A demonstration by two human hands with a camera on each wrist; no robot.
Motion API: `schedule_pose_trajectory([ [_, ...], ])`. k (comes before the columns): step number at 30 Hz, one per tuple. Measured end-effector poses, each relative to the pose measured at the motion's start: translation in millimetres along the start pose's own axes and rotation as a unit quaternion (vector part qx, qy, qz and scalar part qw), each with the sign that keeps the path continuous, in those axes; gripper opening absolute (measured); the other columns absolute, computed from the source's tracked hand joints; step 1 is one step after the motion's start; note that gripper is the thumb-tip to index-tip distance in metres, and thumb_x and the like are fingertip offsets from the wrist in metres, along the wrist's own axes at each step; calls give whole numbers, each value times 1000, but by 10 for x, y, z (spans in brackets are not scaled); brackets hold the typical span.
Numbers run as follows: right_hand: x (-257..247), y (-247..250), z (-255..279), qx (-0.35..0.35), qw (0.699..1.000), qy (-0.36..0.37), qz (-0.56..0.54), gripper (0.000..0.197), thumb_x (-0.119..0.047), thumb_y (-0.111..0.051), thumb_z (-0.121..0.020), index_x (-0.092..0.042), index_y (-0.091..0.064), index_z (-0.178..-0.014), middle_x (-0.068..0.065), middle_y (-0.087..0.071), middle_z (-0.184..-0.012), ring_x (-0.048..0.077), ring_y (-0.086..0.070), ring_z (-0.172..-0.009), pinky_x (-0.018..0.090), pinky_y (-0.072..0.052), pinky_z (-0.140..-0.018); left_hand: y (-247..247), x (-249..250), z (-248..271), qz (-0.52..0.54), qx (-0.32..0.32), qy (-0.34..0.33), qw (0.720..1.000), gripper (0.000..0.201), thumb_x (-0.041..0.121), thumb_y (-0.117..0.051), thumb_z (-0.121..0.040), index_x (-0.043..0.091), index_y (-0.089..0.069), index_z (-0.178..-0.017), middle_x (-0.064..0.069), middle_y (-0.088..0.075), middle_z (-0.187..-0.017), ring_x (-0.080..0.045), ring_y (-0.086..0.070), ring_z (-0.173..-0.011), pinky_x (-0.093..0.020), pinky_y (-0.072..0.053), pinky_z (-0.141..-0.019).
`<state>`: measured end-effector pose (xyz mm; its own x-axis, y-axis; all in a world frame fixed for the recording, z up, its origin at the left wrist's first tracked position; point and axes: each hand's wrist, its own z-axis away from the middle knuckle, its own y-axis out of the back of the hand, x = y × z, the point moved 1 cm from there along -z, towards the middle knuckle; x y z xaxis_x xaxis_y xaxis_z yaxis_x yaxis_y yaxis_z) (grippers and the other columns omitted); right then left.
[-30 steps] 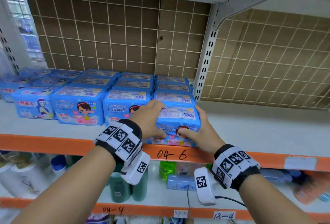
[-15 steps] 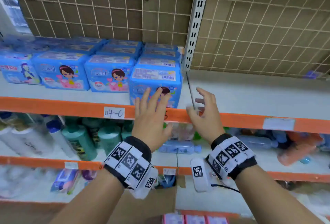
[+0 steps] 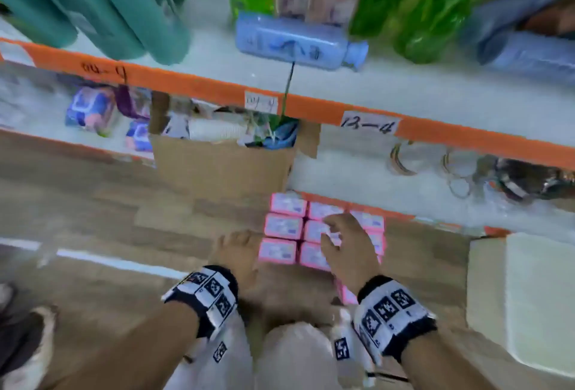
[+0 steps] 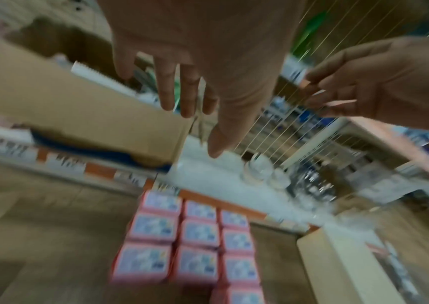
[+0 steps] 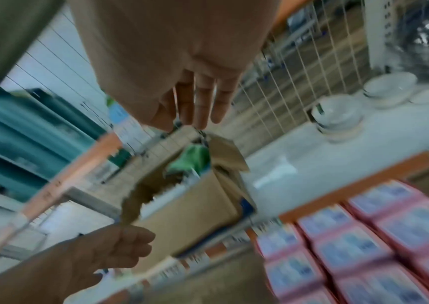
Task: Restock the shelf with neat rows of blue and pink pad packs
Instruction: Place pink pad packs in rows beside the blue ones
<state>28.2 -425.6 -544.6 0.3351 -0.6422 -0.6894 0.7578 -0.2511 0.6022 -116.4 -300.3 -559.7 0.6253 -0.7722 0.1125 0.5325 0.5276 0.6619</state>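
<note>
Having let go of the blue pad pack now seated on the upper shelf, the person is bending toward the wood-look floor [image 3: 93, 203]. The left hand [image 3: 236, 252] is dropping with empty, loosely curled fingers beside the block of pink plastic-wrapped pad packs [image 3: 281, 227]. The right hand [image 3: 345, 243] is spreading relaxed, empty fingers over them, so the pink row is probably starting next.

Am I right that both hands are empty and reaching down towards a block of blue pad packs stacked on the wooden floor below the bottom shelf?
Not quite: the pad packs are pink, as the head view shows. The left hand and right hand are indeed empty.
</note>
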Motion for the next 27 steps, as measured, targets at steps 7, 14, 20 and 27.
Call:
schedule_pose_trajectory([
  [7,1471,-1386,-672,-125,988,-45,83,35,-16,-52,-90,-7,-52,-123,8,-54,-121,22,-51,-114,23,-35,-89,-1897,-299,-1516,-10,-89,15,996,63,24,-50,-90,17,-18,-144,-6,-25,-147,-27,-29,-133,-40,-29,-105],
  [14,2570,-2513,-1636,-145,969,-30,198,53,-20,-58,-87,-8,-40,-135,12,-34,-140,27,-27,-133,37,-26,-108,-2965,-400,-2834,-64,-1,-14,998,90,17,-63,-79,14,-5,-147,-11,-12,-152,-30,-18,-137,-47,-25,-106],
  [20,2881,-2899,-2117,-159,944,-31,288,68,-15,-63,-81,-11,-29,-140,12,-24,-145,30,-22,-134,44,-32,-105,-3294,-438,-3295,1,62,-2,998,99,30,-75,-69,14,-11,-143,-16,-19,-143,-33,-29,-126,-44,-33,-98],
  [27,2751,-3092,-2233,-199,860,-3,470,93,-32,-78,-67,-8,-22,-137,17,-31,-137,34,-32,-126,52,-32,-100,-3502,-760,-3109,38,50,-46,997,93,36,-77,-62,16,-28,-138,-14,-29,-138,-32,-33,-119,-43,-36,-93],
])
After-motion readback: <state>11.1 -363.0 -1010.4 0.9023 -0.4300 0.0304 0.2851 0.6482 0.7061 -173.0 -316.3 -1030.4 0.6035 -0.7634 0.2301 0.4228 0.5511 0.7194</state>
